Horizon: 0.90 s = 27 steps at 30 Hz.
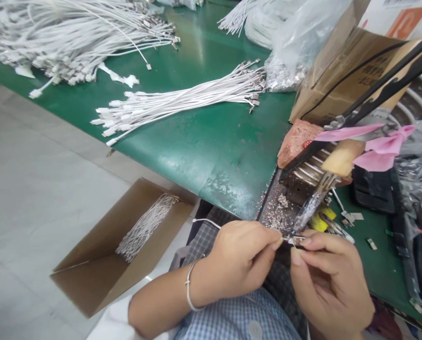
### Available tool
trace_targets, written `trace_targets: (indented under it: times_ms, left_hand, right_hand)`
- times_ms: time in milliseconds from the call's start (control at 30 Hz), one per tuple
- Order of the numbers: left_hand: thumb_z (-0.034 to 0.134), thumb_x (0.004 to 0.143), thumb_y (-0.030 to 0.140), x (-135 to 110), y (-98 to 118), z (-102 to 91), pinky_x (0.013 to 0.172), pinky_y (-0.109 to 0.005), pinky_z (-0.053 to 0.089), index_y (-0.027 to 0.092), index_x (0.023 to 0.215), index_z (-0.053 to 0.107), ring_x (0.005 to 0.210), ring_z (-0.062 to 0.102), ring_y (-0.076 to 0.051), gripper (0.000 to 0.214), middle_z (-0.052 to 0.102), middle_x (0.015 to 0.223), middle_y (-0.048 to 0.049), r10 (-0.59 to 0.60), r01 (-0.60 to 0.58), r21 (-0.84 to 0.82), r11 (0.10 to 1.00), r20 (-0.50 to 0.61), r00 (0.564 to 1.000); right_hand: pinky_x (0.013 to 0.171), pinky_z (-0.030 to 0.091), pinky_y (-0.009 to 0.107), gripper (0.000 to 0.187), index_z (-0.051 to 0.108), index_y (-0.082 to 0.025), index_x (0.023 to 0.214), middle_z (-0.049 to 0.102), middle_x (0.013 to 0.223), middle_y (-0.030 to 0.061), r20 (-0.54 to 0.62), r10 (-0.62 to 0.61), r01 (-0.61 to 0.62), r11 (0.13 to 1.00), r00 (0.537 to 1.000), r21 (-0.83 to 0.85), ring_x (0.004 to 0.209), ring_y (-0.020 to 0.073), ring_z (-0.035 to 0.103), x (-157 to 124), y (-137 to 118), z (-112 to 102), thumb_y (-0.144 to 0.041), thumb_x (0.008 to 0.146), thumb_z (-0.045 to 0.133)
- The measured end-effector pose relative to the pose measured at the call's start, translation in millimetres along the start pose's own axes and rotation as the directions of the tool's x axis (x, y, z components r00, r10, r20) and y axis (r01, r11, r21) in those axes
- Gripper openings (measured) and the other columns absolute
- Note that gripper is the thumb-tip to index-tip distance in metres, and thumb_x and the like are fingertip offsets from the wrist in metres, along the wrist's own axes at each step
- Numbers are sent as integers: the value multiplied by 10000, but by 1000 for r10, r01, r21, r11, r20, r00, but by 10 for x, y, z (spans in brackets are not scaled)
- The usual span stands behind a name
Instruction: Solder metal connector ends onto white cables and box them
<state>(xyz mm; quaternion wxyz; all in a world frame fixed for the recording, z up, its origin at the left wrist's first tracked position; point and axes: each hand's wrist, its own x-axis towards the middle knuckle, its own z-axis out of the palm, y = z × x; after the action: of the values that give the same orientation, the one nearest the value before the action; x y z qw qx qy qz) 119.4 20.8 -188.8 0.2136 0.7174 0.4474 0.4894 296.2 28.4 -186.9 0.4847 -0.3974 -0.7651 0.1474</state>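
My left hand is closed in a pinch on the end of a thin white cable that trails back over my wrist. My right hand pinches a small metal connector at the cable's tip, fingertip to fingertip with the left. Both hands sit just below the tip of a soldering iron that slants down from a stand. A tray strewn with solder scraps lies right behind my fingers.
A bundle of white cables lies on the green table, with a bigger heap at far left. On the floor stands an open cardboard box holding cables. Another cardboard box, a plastic bag and tools crowd the right.
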Motion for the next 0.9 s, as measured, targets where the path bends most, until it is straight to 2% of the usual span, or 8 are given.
trace_targets:
  times_ms: [267,600,767,900]
  left_hand:
    - [555,921,68,2,16,-7,556,-234,430,153,983,636,566,560,-107,133,662,690,5,0,0,15,1000,-11,1000]
    - [523,929,90,-65,29,-38,559,-252,425,168,989,621,575,573,-124,139,672,699,-4,-3,0,46,999,61,998]
    - [527,928,70,-91,45,-73,545,-261,412,145,995,634,578,575,-122,148,664,702,-8,11,-15,39,999,101,995]
    - [526,959,77,-126,58,-140,568,-249,451,145,997,637,606,612,-119,136,699,744,-19,10,-2,-47,999,163,987]
  right_hand:
    - [784,615,343,139,658,-158,882,615,984,57,4,-21,21,1000,1000,-3,918,175,648,13,2,3,-30,833,680]
    - [814,610,350,151,646,-156,915,602,995,52,83,-46,46,999,995,-6,948,173,649,-18,-2,-29,-24,847,672]
    - [809,615,310,201,617,-148,898,588,983,45,90,-13,3,993,996,118,949,157,660,-19,-42,-39,40,829,633]
    - [752,623,254,231,589,-155,876,596,968,45,133,45,-78,965,990,251,932,143,673,-25,-126,-106,68,821,572]
